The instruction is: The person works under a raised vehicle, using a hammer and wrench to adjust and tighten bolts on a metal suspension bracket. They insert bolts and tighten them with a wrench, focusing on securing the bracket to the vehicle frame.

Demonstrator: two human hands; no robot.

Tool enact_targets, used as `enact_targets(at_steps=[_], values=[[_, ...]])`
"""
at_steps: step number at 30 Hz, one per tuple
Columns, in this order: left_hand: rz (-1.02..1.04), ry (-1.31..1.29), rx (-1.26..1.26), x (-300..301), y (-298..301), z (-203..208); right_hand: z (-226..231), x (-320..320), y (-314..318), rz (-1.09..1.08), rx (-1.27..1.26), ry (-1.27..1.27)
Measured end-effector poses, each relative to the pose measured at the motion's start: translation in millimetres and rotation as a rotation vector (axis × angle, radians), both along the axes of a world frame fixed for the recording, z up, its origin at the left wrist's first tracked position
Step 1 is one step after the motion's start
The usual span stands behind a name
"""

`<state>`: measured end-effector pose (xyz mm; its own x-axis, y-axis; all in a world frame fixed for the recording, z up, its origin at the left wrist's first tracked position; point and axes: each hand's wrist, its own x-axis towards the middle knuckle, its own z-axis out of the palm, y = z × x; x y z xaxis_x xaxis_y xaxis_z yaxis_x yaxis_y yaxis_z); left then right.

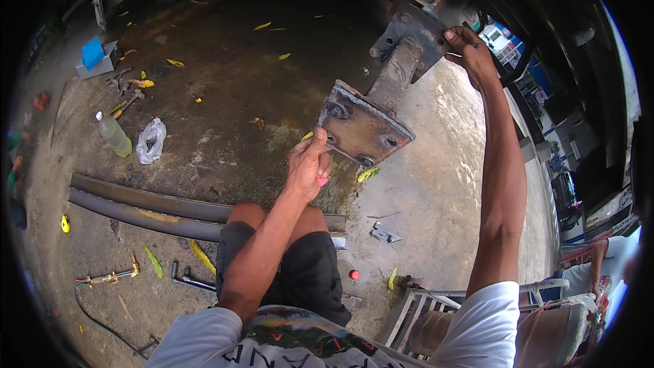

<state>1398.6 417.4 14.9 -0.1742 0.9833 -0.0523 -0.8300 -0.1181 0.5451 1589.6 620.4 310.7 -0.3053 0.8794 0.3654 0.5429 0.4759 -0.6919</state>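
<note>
A rusty steel bracket (pixel 361 129) hangs in front of me: a square end plate with bolt holes, a thick stem, and a second plate (pixel 426 34) at its far end against the dark frame overhead. My left hand (pixel 308 170) is closed at the near plate's left corner, its thumb along the edge. Something small and pink (pixel 322 181) shows beside its curled fingers; its kind is unclear. Farther up, my right hand (pixel 470 54) pinches the right edge of the second plate between thumb and fingers.
Long steel channels (pixel 157 209) lie by my knees. On the left floor are a bottle (pixel 114 135), a plastic bag (pixel 151 141), a hammer (pixel 129 103) and a cutting torch (pixel 109 277) with its hose. A metal cart with a cylinder (pixel 552 334) and another person (pixel 593 272) are at lower right.
</note>
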Motion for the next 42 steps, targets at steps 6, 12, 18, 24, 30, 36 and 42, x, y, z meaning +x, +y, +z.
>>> enact_targets(at_steps=[6, 12, 18, 24, 30, 36, 42], values=[[-0.101, -0.066, 0.069, -0.5, 4.8, -7.6, -3.2, -0.4, -0.1, -0.077, 0.013, -0.024], [-0.138, -0.113, 0.066, 0.5, 7.6, -10.8, -8.0, 2.6, 6.2, -0.107, -0.004, 0.044], [-0.126, -0.143, 0.025, 2.0, 5.4, -6.3, -8.7, -2.6, -1.9, -0.113, -0.001, 0.074], [-0.122, -0.09, 0.07, 5.5, 5.5, -9.6, -7.9, 4.6, 1.7, -0.091, -0.021, 0.052], [-0.108, 0.222, -0.043, -11.4, -14.4, -14.9, -8.9, 2.9, 16.4, -0.055, -0.033, 0.073], [-0.035, 0.476, -0.425, -84.3, -132.2, -97.5, -13.8, 13.5, 18.9, -0.135, 0.082, 0.051], [0.275, 0.79, -0.89, -152.9, -294.4, -174.7, -21.1, 14.3, 51.4, -0.022, 0.236, 0.177]])
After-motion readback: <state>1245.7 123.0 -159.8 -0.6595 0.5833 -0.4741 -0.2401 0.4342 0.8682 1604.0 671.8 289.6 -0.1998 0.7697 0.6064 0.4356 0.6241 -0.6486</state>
